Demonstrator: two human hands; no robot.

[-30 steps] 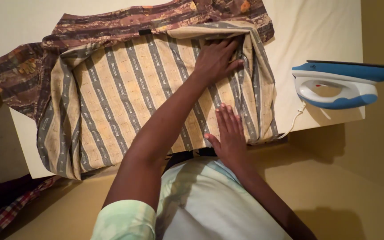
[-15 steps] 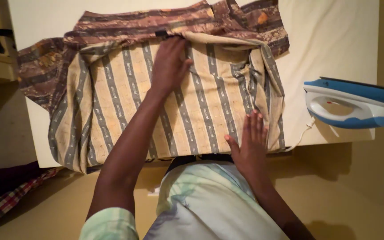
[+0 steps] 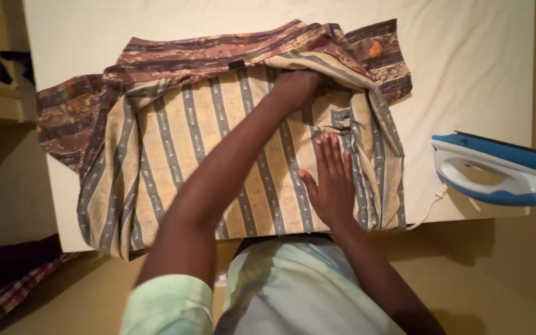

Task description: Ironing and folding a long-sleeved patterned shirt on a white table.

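- Since half a second ago, the left hand [image 3: 297, 87] has slid rightward along the top of the striped shirt [image 3: 175, 142], from near the collar's middle to the folded flap by the right shoulder.
- The right hand [image 3: 331, 180] has moved up from the lower hem toward the middle of the shirt, just beside the button strip.
- Left grip: fingers curled and pressed together on the fold of cloth; whether they pinch it or only press, I cannot tell.
- Right grip: fingers straight and slightly spread, palm flat on the fabric, holding nothing.
- The shirt lies spread on the cream-covered bench [image 3: 466, 68], inside out: pale tan with grey stripes showing, darker brown patterned cloth at the collar and left sleeve.
- Its lower edge hangs just over the near side of the bench.
- A blue and white iron [image 3: 497, 170] sits at the bench's right edge, well apart from both hands.
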